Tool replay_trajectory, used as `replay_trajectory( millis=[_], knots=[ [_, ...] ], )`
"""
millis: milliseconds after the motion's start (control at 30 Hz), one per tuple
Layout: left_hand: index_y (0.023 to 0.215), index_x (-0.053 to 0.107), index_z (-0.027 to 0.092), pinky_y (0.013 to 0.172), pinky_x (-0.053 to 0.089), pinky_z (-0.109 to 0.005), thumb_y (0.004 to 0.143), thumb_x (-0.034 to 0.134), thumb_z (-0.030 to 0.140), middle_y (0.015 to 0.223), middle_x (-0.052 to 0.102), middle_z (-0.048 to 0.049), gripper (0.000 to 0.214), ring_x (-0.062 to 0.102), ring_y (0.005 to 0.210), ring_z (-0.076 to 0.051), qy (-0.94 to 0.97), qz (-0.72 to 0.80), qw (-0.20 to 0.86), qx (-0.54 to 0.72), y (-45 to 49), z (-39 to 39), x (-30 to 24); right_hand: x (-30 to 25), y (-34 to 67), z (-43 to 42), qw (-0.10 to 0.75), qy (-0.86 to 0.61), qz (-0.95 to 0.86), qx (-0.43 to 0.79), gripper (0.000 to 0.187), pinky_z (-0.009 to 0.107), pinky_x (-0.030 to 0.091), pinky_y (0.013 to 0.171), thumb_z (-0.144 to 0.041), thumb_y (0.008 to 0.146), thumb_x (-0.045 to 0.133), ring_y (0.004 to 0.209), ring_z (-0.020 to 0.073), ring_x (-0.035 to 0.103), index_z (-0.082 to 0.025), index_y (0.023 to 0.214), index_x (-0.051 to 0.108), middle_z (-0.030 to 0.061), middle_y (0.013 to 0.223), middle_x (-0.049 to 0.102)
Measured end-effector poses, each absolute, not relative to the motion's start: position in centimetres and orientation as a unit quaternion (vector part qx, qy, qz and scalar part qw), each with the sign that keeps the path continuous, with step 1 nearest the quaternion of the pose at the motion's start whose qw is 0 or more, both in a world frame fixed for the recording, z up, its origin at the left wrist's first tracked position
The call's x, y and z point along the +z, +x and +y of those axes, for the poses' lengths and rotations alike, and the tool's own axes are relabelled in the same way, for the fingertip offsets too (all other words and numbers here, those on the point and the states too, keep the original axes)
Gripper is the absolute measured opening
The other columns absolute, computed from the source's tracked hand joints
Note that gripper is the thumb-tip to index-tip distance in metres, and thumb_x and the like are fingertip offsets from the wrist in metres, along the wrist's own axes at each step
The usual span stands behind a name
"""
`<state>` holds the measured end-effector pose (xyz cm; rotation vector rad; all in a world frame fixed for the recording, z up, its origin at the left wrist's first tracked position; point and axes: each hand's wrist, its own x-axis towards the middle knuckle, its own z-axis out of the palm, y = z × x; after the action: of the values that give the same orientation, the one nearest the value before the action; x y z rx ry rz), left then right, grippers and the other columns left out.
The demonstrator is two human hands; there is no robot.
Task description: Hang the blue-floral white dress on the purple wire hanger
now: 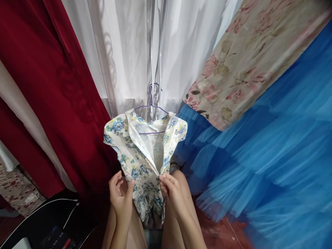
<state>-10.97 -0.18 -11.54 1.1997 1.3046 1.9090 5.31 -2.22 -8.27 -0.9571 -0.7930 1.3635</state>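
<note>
A cream dress with blue and green flowers [144, 170] hangs on a purple wire hanger [151, 103] in front of me, its long opening spread apart to show a pale lining. My right hand [171, 190] pinches the dress at the lower end of that opening; any small zip pull between the fingertips is hidden. On the other side, my left hand [120, 193] is beside the garment with fingers curved and apart. Its thumb lies against the dress's side edge. The lower part of the dress falls between my knees.
White curtain-like fabric [124, 45] hangs behind the hanger. Dark red cloth [64, 86] fills the left; a pink-flowered cloth [233, 72] and a layered blue tulle skirt [259, 166] fill the right. At lower left, a phone [58, 238] and white cable [70, 216] lie on a black surface.
</note>
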Motion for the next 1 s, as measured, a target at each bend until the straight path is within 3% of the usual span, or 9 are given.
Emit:
replay_trajectory(
  millis=[67, 167, 267, 533, 600, 700, 833, 933, 1000],
  knots=[
    [0.112, 0.063, 0.02, 0.094, 0.048, -0.036, 0.079, 0.07, 0.026, 0.116, 0.063, -0.0098, 0.034, 0.06, 0.11, -0.025, 0.582, 0.461, 0.236, 0.627, -10.0, -0.1, -12.0, -8.5, 4.9, -2.4, 0.59, -0.417, -0.351, 0.596, 0.037, 0.026, 0.011, 0.047, -0.04, 0.084, 0.066, 0.046, 0.0068, 0.02, -0.019, 0.063, 0.044, -0.0075, 0.051, 0.034],
    [0.099, 0.064, 0.02, 0.082, 0.05, -0.03, 0.088, 0.055, 0.02, 0.095, 0.068, -0.0055, 0.015, 0.065, 0.09, -0.02, 0.696, 0.411, 0.285, 0.515, -8.3, 0.1, -12.3, -8.6, 3.8, -2.5, 0.583, -0.429, -0.376, 0.579, 0.036, 0.026, 0.011, 0.046, -0.044, 0.084, 0.065, 0.044, 0.0067, 0.02, -0.018, 0.064, 0.051, -0.0086, 0.046, 0.032],
    [0.088, 0.06, 0.019, 0.069, 0.048, -0.026, 0.09, 0.05, 0.02, 0.079, 0.066, -0.0031, 0.01, 0.062, 0.074, -0.017, 0.701, 0.423, 0.277, 0.502, -7.5, 0.7, -12.7, -8.3, 3.3, -2.4, 0.573, -0.444, -0.402, 0.559, 0.034, 0.026, 0.013, 0.045, -0.046, 0.082, 0.066, 0.042, 0.0071, 0.024, -0.017, 0.068, 0.058, -0.0084, 0.044, 0.035],
    [0.076, 0.046, 0.021, 0.067, 0.039, -0.025, 0.095, 0.044, 0.023, 0.074, 0.059, -0.0021, 0.019, 0.057, 0.071, -0.016, 0.789, 0.418, 0.249, 0.375, -8.0, 2.0, -12.7, -0.5, 6.1, 4.5, 0.6, -0.453, -0.486, 0.446, 0.037, 0.026, 0.02, 0.047, -0.041, 0.082, 0.066, 0.043, 0.0083, 0.031, -0.017, 0.054, 0.057, -0.0051, 0.042, 0.041],
    [0.077, 0.046, 0.021, 0.065, 0.037, -0.025, 0.093, 0.045, 0.02, 0.075, 0.059, -0.0017, 0.016, 0.056, 0.07, -0.016, 0.812, 0.417, 0.232, 0.336, -8.2, 2.3, -11.8, 2.9, 6.4, 7.4, 0.613, -0.434, -0.501, 0.429, 0.036, 0.026, 0.022, 0.047, -0.039, 0.077, 0.07, 0.043, 0.008, 0.031, -0.017, 0.051, 0.056, -0.0046, 0.042, 0.042],
    [0.082, 0.051, 0.021, 0.061, 0.033, -0.025, 0.087, 0.049, 0.014, 0.078, 0.06, -0.0013, 0.009, 0.056, 0.069, -0.016, 0.845, 0.414, 0.196, 0.276, -8.9, 2.8, -10.6, 7.0, 6.5, 10.8, 0.622, -0.405, -0.492, 0.455, 0.025, 0.026, 0.014, 0.044, -0.036, 0.074, 0.07, 0.039, 0.0068, 0.023, -0.015, 0.061, 0.064, -0.0066, 0.041, 0.038],
    [0.082, 0.057, 0.021, 0.062, 0.035, -0.026, 0.081, 0.053, 0.01, 0.076, 0.061, -0.0014, 0.012, 0.058, 0.07, -0.017, 0.87, 0.395, 0.186, 0.228, -9.9, 4.0, -10.2, 8.9, 6.4, 12.0, 0.646, -0.379, -0.481, 0.455, 0.024, 0.026, 0.011, 0.043, -0.038, 0.072, 0.069, 0.04, 0.0064, 0.022, -0.015, 0.066, 0.064, -0.0068, 0.043, 0.038],
    [0.088, 0.062, 0.021, 0.07, 0.043, -0.026, 0.089, 0.053, 0.018, 0.085, 0.066, -0.0024, 0.01, 0.062, 0.078, -0.018, 0.863, 0.364, 0.211, 0.28, -10.1, 5.7, -8.5, 8.4, 6.4, 11.2, 0.654, -0.374, -0.493, 0.435, 0.027, 0.025, 0.013, 0.043, -0.042, 0.074, 0.069, 0.041, 0.0072, 0.024, -0.016, 0.071, 0.063, -0.007, 0.044, 0.039],
    [0.107, 0.062, 0.023, 0.077, 0.046, -0.027, 0.095, 0.049, 0.025, 0.093, 0.068, -0.0029, 0.018, 0.064, 0.085, -0.017, 0.826, 0.355, 0.213, 0.383, -10.1, 7.3, -5.5, 7.9, 6.4, 10.5, 0.649, -0.381, -0.508, 0.418, 0.028, 0.025, 0.014, 0.043, -0.043, 0.075, 0.068, 0.041, 0.0076, 0.026, -0.016, 0.072, 0.063, -0.0069, 0.045, 0.039]
  ],
)
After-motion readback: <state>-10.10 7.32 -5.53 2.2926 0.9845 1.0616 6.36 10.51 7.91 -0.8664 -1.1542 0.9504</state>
